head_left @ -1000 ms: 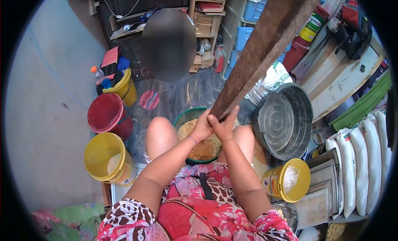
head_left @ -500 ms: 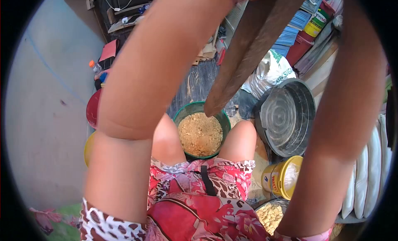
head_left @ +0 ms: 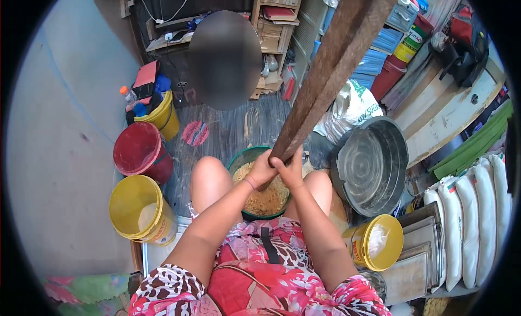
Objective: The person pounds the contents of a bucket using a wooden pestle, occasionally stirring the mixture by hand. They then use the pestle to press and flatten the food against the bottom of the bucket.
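Note:
Both of my hands are wrapped round a long, thick wooden pole (head_left: 328, 71). My left hand (head_left: 262, 172) and my right hand (head_left: 291, 169) are close together over the green tub (head_left: 247, 156). The pole leans up and to the right, past the top of the view. Its lower end is hidden behind my hands and seems to reach into the tub. Coarse tan crumbs (head_left: 266, 201) fill the tub, with a browner patch at the near side. The tub stands on the floor between my knees.
A wide black basin (head_left: 372, 177) and a yellow bucket (head_left: 355, 245) stand on the right, with stacked white sacks (head_left: 467, 229) beyond. Along the left wall are a yellow bucket (head_left: 157, 229) and a red bucket (head_left: 165, 166). A white sugar sack (head_left: 347, 112) lies ahead.
My arms have swung down from high up in front of the camera. The pole has come down with them, and my hands are now low, above the tub.

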`<state>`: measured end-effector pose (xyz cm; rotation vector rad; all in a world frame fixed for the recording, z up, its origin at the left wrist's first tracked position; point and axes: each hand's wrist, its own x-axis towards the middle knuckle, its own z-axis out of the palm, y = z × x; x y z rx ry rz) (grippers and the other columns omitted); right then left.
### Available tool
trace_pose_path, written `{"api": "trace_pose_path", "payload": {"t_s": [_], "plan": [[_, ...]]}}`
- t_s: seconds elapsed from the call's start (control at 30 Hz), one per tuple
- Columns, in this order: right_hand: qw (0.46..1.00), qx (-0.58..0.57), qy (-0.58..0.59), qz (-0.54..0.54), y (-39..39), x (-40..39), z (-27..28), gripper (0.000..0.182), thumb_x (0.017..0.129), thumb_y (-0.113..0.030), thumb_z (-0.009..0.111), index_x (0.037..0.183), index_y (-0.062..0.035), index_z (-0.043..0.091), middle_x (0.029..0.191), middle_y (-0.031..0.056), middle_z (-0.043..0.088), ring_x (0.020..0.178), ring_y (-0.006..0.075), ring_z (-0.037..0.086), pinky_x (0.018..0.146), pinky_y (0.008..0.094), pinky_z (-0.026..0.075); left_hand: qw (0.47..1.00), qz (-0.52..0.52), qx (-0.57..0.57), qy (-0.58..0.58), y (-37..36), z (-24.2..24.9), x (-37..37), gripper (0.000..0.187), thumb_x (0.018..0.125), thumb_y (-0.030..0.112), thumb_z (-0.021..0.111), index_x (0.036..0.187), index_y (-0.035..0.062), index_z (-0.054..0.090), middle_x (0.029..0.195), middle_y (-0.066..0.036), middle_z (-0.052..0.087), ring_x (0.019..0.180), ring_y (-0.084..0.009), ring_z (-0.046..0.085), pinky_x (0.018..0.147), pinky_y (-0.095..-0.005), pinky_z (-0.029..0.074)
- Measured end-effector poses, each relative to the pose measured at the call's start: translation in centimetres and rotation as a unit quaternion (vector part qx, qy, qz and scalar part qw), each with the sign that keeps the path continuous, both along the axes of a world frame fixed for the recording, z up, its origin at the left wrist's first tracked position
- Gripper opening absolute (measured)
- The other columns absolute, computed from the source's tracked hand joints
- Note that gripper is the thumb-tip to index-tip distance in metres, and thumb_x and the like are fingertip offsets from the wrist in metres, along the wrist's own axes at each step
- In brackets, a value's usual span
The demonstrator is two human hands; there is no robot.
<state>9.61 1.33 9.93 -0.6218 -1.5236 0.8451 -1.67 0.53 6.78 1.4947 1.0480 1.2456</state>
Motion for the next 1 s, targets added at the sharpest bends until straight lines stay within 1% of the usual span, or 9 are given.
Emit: {"api": "trace_pose_path", "payload": {"t_s": [0.17,0.33,0.5,0.63,0.7,0.73,0.8,0.87,1.0], "plan": [[0.978,0.185,0.049,-0.085,-0.1,0.6,10.1,0.088,0.067,-0.039,0.077,0.127,0.0040,0.029,0.113,0.0156,0.047,0.104,0.0262,0.048,0.092,0.0370,0.038,0.999,-0.049,0.000,0.018,-1.7,9.3,0.3,0.063,0.057,0.009,0.075,0.116,0.0031,0.052,0.106,-0.007,0.060,0.100,-0.0148,0.055,0.088,-0.0314,0.044],[0.871,0.348,-0.137,-0.319,-1.1,4.5,33.4,0.076,0.068,-0.027,0.076,0.122,0.0041,0.034,0.106,0.0147,0.054,0.098,0.0229,0.052,0.088,0.0368,0.040,0.912,-0.054,0.404,0.038,-2.7,30.9,2.0,0.033,0.063,0.008,0.072,0.093,0.0022,0.060,0.087,-0.007,0.064,0.082,-0.0132,0.059,0.075,-0.0311,0.048],[0.876,0.392,-0.155,-0.237,-0.5,4.7,40.4,0.058,0.074,-0.024,0.070,0.116,0.0046,0.043,0.103,0.0127,0.055,0.093,0.0217,0.055,0.083,0.0352,0.044,0.940,-0.114,0.321,-0.013,-5.4,41.7,3.3,0.023,0.075,0.023,0.059,0.082,0.0006,0.061,0.070,-0.011,0.061,0.060,-0.0200,0.060,0.053,-0.0305,0.047],[0.898,0.348,-0.125,-0.238,0.3,3.1,35.9,0.045,0.079,-0.022,0.065,0.111,0.0050,0.050,0.101,0.0111,0.056,0.089,0.0207,0.057,0.078,0.0338,0.047,0.913,-0.018,0.390,0.118,0.2,33.6,1.1,0.034,0.069,0.025,0.065,0.094,0.0018,0.060,0.078,-0.009,0.064,0.068,-0.0143,0.061,0.061,-0.0294,0.049],[0.795,0.463,-0.221,-0.324,3.7,1.6,23.8,0.039,0.082,-0.021,0.063,0.109,0.0052,0.053,0.100,0.0103,0.057,0.087,0.0202,0.057,0.076,0.0331,0.049,0.945,-0.030,0.324,0.043,0.8,22.6,0.8,0.051,0.067,0.012,0.068,0.116,0.0053,0.053,0.106,-0.010,0.062,0.096,-0.0175,0.059,0.082,-0.0328,0.047],[0.966,0.189,0.032,-0.175,1.0,-0.7,17.4,0.053,0.072,-0.017,0.072,0.116,0.0021,0.050,0.107,0.0129,0.055,0.096,0.0233,0.056,0.082,0.0338,0.046,0.982,-0.010,0.189,0.012,0.5,14.4,0.6,0.059,0.068,0.011,0.068,0.122,0.0053,0.048,0.114,-0.009,0.058,0.105,-0.0179,0.054,0.091,-0.0337,0.042],[0.996,-0.017,-0.028,-0.087,2.4,-1.5,-2.4,0.059,0.063,-0.020,0.077,0.113,-0.0009,0.052,0.104,0.0125,0.059,0.099,0.0224,0.058,0.084,0.0330,0.045,0.999,-0.007,-0.045,-0.021,0.9,-5.8,-1.0,0.058,0.071,0.008,0.067,0.125,0.0034,0.046,0.116,-0.008,0.056,0.108,-0.0183,0.052,0.093,-0.0337,0.040],[0.980,-0.170,-0.027,-0.099,1.1,-1.6,-5.0,0.046,0.064,-0.022,0.077,0.098,0.0004,0.056,0.085,0.0113,0.062,0.081,0.0202,0.061,0.075,0.0336,0.047,0.994,0.024,-0.107,0.006,-0.2,-8.0,-0.8,0.051,0.069,0.005,0.070,0.116,0.0024,0.051,0.107,-0.006,0.060,0.100,-0.0160,0.054,0.088,-0.0320,0.043],[0.991,-0.064,-0.116,0.019,0.8,1.2,-4.0,0.052,0.066,-0.031,0.077,0.101,0.0003,0.052,0.091,0.0122,0.061,0.083,0.0219,0.059,0.075,0.0347,0.047,0.995,-0.082,-0.051,0.008,0.9,-3.8,-1.6,0.053,0.063,0.007,0.074,0.112,0.0023,0.053,0.103,-0.005,0.061,0.096,-0.0142,0.055,0.085,-0.0307,0.044]]}}
